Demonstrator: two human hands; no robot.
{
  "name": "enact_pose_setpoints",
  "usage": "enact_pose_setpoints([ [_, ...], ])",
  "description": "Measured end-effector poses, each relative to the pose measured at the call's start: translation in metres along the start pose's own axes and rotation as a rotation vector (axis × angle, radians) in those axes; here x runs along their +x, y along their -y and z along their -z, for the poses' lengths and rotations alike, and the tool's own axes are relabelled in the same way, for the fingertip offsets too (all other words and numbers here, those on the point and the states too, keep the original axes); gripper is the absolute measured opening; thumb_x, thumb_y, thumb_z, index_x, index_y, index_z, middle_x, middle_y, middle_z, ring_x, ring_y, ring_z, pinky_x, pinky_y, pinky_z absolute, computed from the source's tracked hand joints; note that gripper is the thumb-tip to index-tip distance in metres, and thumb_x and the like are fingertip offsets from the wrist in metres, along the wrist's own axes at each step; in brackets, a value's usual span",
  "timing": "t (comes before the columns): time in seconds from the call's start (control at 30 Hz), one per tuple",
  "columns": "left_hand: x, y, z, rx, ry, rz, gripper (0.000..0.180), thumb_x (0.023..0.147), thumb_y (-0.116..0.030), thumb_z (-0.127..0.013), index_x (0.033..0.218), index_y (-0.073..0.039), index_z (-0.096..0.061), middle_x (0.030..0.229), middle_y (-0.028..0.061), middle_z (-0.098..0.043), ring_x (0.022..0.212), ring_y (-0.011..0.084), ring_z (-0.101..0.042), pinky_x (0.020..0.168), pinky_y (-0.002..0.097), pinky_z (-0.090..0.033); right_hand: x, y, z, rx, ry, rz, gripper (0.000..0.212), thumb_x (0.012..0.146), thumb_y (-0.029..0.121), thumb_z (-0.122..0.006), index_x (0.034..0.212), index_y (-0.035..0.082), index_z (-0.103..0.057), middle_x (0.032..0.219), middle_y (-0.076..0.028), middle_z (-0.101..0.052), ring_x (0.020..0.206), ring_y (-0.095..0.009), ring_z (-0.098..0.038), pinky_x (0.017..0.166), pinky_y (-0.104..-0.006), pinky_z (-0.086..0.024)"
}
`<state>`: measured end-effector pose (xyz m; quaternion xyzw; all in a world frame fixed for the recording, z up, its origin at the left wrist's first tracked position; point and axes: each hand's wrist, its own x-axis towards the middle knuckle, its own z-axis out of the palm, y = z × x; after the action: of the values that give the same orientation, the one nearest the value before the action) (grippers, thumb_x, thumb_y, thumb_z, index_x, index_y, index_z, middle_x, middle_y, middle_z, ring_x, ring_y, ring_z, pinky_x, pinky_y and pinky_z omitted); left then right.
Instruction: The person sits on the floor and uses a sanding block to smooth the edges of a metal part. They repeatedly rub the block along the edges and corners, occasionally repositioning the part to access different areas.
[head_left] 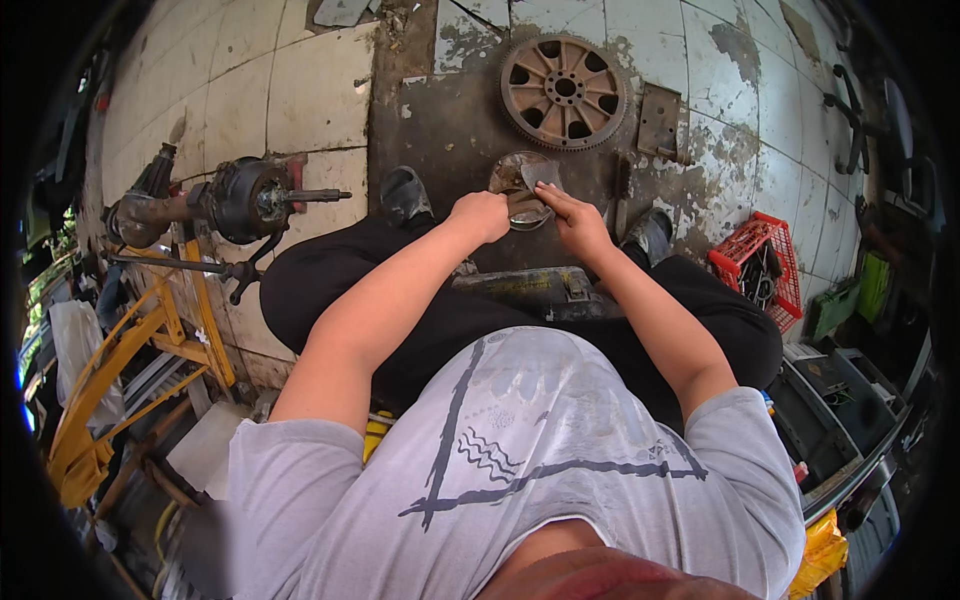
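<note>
My left hand [482,217] is curled into a fist at the left side of a round, shallow metal dish [508,170]. It grips the end of a brownish metal piece [526,208] that lies over the dish; its exact kind is too small to tell. My right hand [578,220] comes in from the other side, fingers together. Under its fingertips is a small grey sheet [541,175], which looks like sandpaper, against the brownish piece. My thumbs and the undersides of both hands are hidden.
Beyond the dish lies a rusty toothed flywheel [566,92], with a flat metal plate [659,120] beside it. A long dark case [530,288] lies between my legs. A red crate [758,262] of tools stands right; an axle assembly [235,200] rests on a yellow stand [195,300] left.
</note>
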<state>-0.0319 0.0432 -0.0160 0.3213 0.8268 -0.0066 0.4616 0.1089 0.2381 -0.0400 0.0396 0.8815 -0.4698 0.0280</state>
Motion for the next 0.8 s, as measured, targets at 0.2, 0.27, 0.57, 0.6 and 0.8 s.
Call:
enact_pose_setpoints([
  [0.2, 0.001, 0.006, -0.002, -0.021, -0.018, -0.01, 0.042, 0.098, -0.023, -0.059, 0.134, -0.006, -0.073, 0.122, 0.0223, -0.08, 0.115, 0.0404, -0.077, 0.101, 0.0528, -0.061, -0.001, 0.032, 0.009, 0.059, 0.028, 0.064, 0.064, 0.089, -0.019, -0.059, 0.145, 0.01, -0.073, 0.152, -0.014, -0.069, 0.145, -0.035, -0.062, 0.121, -0.0435, -0.052],
  [0.27, 0.0, 0.004, 0.0, -0.01, -0.027, -0.014, 0.042, 0.098, -0.022, -0.059, 0.134, -0.007, -0.073, 0.123, 0.0221, -0.08, 0.116, 0.0405, -0.077, 0.102, 0.0529, -0.061, 0.005, 0.01, 0.014, 0.022, 0.008, -0.026, 0.064, 0.089, -0.019, -0.059, 0.144, 0.011, -0.074, 0.151, -0.013, -0.07, 0.145, -0.035, -0.063, 0.121, -0.0428, -0.053],
  [0.57, -0.007, -0.003, 0.007, 0.057, 0.026, -0.005, 0.037, 0.102, -0.021, -0.056, 0.128, -0.005, -0.077, 0.127, 0.0186, -0.08, 0.118, 0.0362, -0.078, 0.099, 0.0498, -0.063, 0.005, 0.026, 0.011, 0.034, 0.051, 0.067, 0.074, 0.083, -0.018, -0.061, 0.149, 0.012, -0.07, 0.156, -0.011, -0.067, 0.148, -0.034, -0.06, 0.121, -0.0445, -0.053],
  [0.6, -0.01, -0.003, 0.013, 0.083, 0.069, -0.009, 0.037, 0.102, -0.021, -0.056, 0.126, -0.004, -0.077, 0.126, 0.0193, -0.08, 0.117, 0.0362, -0.078, 0.099, 0.0499, -0.063, 0.008, 0.042, 0.015, 0.095, 0.077, 0.193, 0.073, 0.083, -0.018, -0.06, 0.149, 0.012, -0.07, 0.156, -0.01, -0.067, 0.148, -0.034, -0.06, 0.121, -0.0446, -0.053],
  [0.8, -0.007, -0.003, 0.002, 0.045, -0.007, -0.013, 0.037, 0.101, -0.02, -0.056, 0.128, -0.008, -0.079, 0.128, 0.0189, -0.08, 0.12, 0.0364, -0.077, 0.1, 0.049, -0.063, 0.001, 0.002, 0.006, -0.023, 0.035, 0.013, 0.071, 0.083, -0.016, -0.061, 0.147, 0.013, -0.07, 0.157, -0.009, -0.066, 0.148, -0.032, -0.06, 0.12, -0.0446, -0.054],
])
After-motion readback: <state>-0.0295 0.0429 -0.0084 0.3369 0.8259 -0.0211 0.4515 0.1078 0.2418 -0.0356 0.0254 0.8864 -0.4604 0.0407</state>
